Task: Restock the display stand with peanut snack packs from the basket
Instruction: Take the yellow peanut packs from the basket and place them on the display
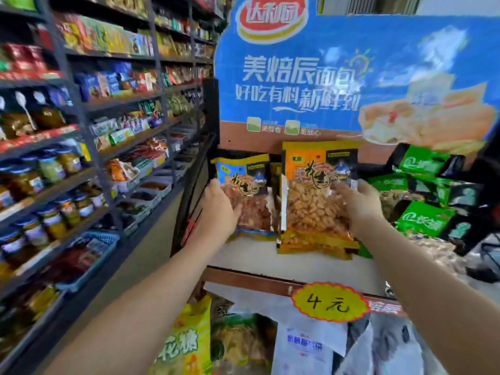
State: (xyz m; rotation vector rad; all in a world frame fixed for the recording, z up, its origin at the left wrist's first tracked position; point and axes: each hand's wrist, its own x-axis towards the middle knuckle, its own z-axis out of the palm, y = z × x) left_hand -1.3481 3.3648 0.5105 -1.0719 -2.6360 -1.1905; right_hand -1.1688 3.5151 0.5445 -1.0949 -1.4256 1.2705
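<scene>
Two peanut snack packs stand upright on the white shelf (273, 259) of the display stand. My left hand (219, 209) grips the left edge of the yellow-and-blue pack (250, 196) with reddish peanuts. My right hand (361, 205) holds the right edge of the orange pack (315, 201) with pale peanuts, which stands in front of more packs of the same kind. A further orange pack lies flat under it at the shelf front (316, 244). The basket is not clearly in view.
Green snack packs (424, 220) crowd the shelf's right side. A blue bread poster (351, 71) backs the stand. A yellow price tag (328, 301) hangs on the shelf's front rail. Bagged goods (238, 342) fill the tier below. Long store shelves with jars (51, 169) run along the left.
</scene>
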